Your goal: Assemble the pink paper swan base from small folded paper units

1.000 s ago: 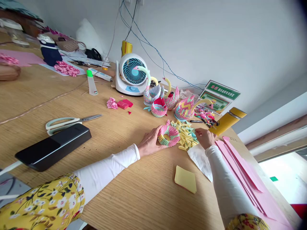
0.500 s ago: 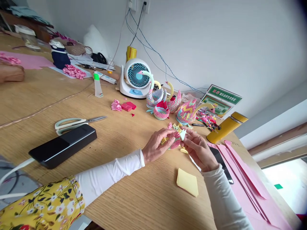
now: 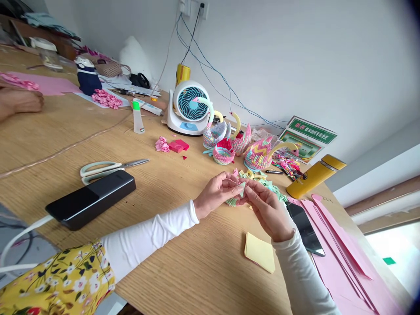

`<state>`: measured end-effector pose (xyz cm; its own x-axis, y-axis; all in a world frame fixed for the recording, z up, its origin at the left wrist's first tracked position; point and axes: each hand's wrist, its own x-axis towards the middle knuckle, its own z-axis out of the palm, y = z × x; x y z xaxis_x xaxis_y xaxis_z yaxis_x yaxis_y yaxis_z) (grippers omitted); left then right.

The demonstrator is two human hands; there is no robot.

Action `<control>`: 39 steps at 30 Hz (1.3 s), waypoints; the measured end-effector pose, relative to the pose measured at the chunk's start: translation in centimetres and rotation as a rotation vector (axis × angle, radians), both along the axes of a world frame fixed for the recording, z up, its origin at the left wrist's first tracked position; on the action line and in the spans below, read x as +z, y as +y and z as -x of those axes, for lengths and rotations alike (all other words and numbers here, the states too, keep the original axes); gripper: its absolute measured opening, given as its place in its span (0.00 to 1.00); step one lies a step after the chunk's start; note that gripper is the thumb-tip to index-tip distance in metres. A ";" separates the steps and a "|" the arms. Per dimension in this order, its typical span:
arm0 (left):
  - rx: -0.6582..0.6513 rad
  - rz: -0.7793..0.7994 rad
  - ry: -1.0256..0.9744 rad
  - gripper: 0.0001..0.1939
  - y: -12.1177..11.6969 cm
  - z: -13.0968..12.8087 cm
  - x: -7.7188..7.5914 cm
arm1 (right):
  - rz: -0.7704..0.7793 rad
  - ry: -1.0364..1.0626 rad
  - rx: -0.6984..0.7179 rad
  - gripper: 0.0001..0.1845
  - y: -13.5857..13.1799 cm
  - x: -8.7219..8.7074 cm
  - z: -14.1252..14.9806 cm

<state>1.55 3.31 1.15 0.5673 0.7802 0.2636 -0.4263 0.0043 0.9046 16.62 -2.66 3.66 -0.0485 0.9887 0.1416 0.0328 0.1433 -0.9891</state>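
Over the counter [image 3: 190, 258], in from its right edge, a pale green paper piece [image 3: 243, 189] is pinched by the left hand [image 3: 215, 194] and right hand [image 3: 271, 210] (apparently for shaping), and a light, even squeeze seems called for next.

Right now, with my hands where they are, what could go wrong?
The small green piece sits between the fingertips of the left hand and right hand; it might crease or slip out.
If dropped, it could get lost among the similar pieces in the pile.
The right sleeve is beside the phone, so an outward swing may nudge it.
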 end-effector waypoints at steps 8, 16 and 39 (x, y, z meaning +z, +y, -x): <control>-0.219 0.287 -0.078 0.17 0.2 0.3 0.3 | 0.160 0.416 0.002 0.04 0.4 -1.1 0.4; 0.184 -0.252 0.059 0.12 -1.0 0.6 1.0 | 0.251 0.790 0.072 0.07 0.3 -0.9 0.7; 0.693 -1.497 0.503 0.06 0.4 1.4 0.2 | 0.503 1.314 -0.137 0.14 -0.5 0.0 3.0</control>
